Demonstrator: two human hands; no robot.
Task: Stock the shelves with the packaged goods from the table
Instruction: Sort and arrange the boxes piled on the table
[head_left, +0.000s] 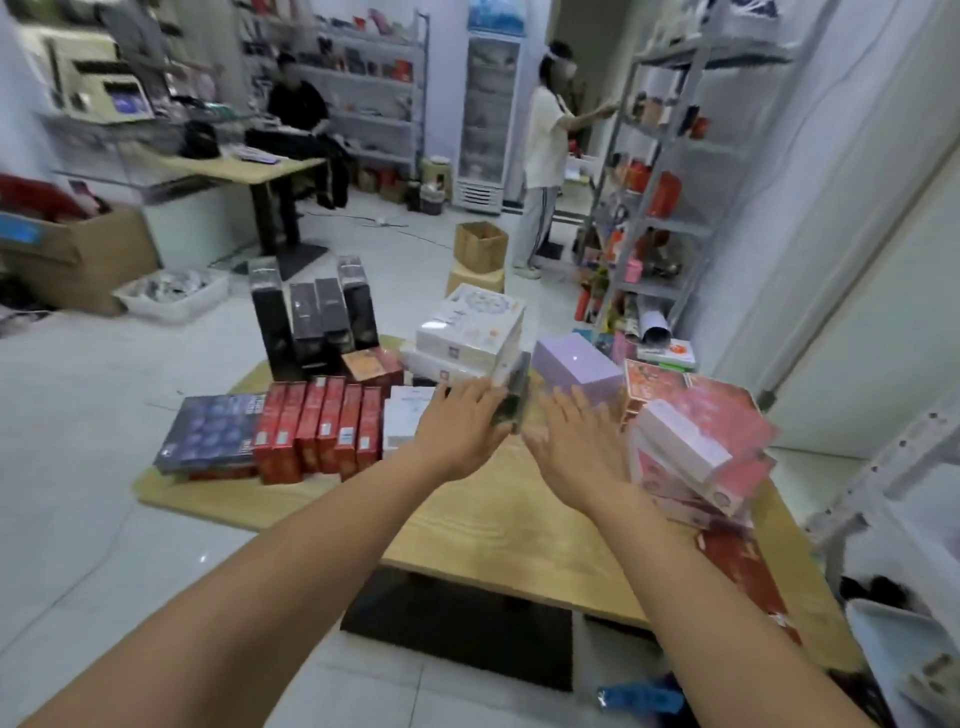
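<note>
On the wooden table, my left hand grips a thin dark-edged box standing on edge. My right hand is just right of it, fingers spread and straight, holding nothing. Behind the hands are a white box stack and a lilac box. A row of red boxes and a blue flat box stand to the left. Pink boxes are piled at the right. Tall black boxes stand at the back.
A metal shelf unit with goods runs along the right wall; a person stands at it. Another person sits at a desk at the back. Cardboard boxes sit on the floor beyond the table. A white rack is near right.
</note>
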